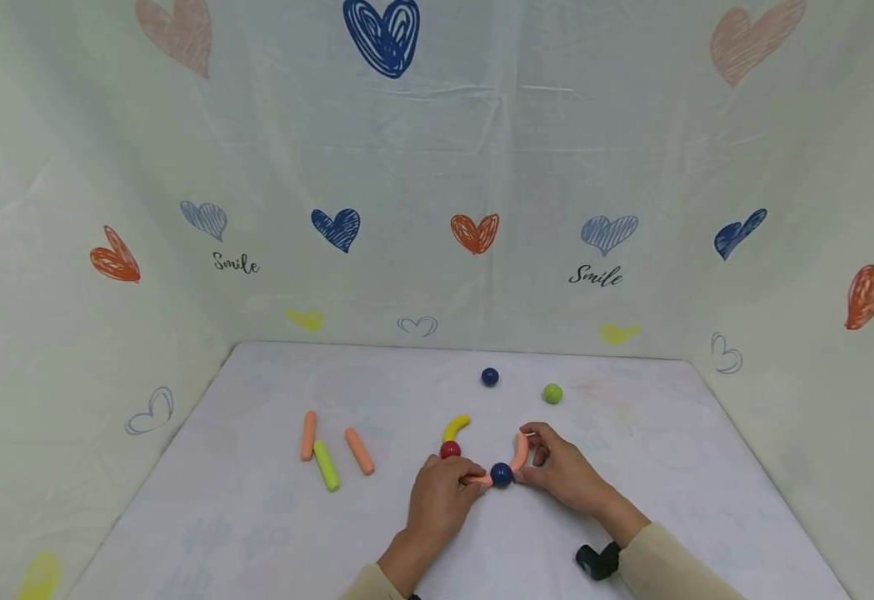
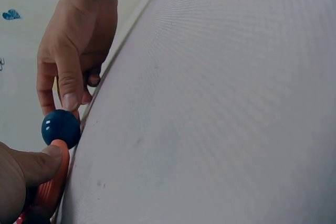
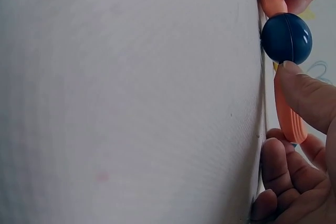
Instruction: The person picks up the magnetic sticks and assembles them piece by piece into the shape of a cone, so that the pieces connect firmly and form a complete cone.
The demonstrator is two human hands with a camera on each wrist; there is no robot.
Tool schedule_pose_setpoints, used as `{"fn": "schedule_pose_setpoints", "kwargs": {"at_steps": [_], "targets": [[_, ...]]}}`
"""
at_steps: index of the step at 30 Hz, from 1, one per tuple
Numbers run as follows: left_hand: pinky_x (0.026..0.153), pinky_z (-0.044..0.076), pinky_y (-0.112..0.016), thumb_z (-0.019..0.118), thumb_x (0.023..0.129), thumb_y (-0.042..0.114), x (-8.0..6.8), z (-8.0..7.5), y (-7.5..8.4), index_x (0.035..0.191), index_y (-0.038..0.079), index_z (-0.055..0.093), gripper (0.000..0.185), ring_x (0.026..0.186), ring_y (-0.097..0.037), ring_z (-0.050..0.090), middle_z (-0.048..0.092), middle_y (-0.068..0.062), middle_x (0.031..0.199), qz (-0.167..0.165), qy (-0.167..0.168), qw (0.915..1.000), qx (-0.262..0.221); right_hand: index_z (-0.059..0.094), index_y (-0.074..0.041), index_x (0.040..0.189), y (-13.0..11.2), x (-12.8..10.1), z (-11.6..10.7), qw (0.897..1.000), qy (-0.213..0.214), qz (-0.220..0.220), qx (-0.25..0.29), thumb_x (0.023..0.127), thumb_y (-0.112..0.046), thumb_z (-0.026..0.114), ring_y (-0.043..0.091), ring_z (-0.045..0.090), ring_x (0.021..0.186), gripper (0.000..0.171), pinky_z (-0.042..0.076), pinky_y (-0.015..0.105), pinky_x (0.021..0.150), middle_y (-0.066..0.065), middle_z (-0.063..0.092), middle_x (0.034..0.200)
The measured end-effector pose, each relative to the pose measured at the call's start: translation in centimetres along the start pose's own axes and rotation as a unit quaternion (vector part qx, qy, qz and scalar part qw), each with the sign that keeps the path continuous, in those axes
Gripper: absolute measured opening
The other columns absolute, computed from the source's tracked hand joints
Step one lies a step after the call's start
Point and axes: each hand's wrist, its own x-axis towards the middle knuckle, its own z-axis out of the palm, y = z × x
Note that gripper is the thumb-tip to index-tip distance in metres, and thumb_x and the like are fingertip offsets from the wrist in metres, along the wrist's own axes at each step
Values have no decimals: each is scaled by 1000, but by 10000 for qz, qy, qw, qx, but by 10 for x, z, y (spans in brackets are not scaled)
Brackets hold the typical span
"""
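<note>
Orange curved pieces meet at a dark blue ball on the white table; the left hand pinches the short piece left of it, the right hand grips the curved stick on its right

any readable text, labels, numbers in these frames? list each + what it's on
"Smile", black script on the backdrop cloth, left one, under a pale blue heart.
"Smile", same script, right one, under another pale blue heart.
Nothing else: no print shows on the blue ball, the sticks or the table in any view. Faint marks at the left edge of the left wrist view are too blurred to read.
</note>
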Motion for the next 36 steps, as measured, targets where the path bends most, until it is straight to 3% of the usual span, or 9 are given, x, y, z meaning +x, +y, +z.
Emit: {"fn": "schedule_pose_setpoints", "kwargs": {"at_steps": [12,15,20,23,26,31,36], "targets": [[67,39,-20,88,86,31,-5,-2,5,102,23,85,18,78,-3,47,75,15,88,168,2,9998,147,58,-9,148,0,-2,-1,9999,-44,-97,-126,89,-20,86,13,54,88,66,43,24,72,1,67,123],[66,40,-19,87,87,32,-5,-3,3,104,23,84,20,78,-2,47,75,16,88,108,-35,9999,-50,59,-9,148,-1,-2,-1,9998,-25,-86,-165,90,-18,85,12,54,87,64,44,23,73,1,67,124],[69,46,-21,86,90,25,-6,-9,-4,105,22,82,16,82,-5,49,70,14,89,42,392,9977,-543,61,-14,146,-5,-4,1,9995,75,84,-300,91,-18,83,11,55,91,59,45,24,76,-2,64,124],[78,54,-24,87,88,22,-3,-14,-8,112,20,79,25,93,-8,53,66,8,102,-158,722,9961,-479,64,-16,141,-7,-5,3,9996,149,77,-228,92,-20,82,11,55,93,52,47,25,77,-2,62,121],[86,58,-32,88,88,23,1,-19,-11,123,17,76,37,104,-13,56,63,0,115,-410,793,9948,-495,68,-16,134,-8,-7,7,9998,112,-157,-107,91,-25,83,12,56,95,47,48,25,81,-2,61,116],[90,58,-40,85,90,21,6,-24,-16,127,9,74,40,109,-22,59,64,-8,121,-430,524,9966,-465,70,-14,125,-8,-9,14,9971,-74,-744,-134,87,-34,87,10,54,95,46,48,23,85,-3,59,109],[86,56,-36,84,90,21,7,-26,-21,122,9,76,34,103,-19,58,69,-5,114,-421,136,9983,-390,72,-19,114,-7,-10,16,9955,-142,-903,-249,89,-30,87,9,54,94,32,48,23,83,-6,57,104]]}}
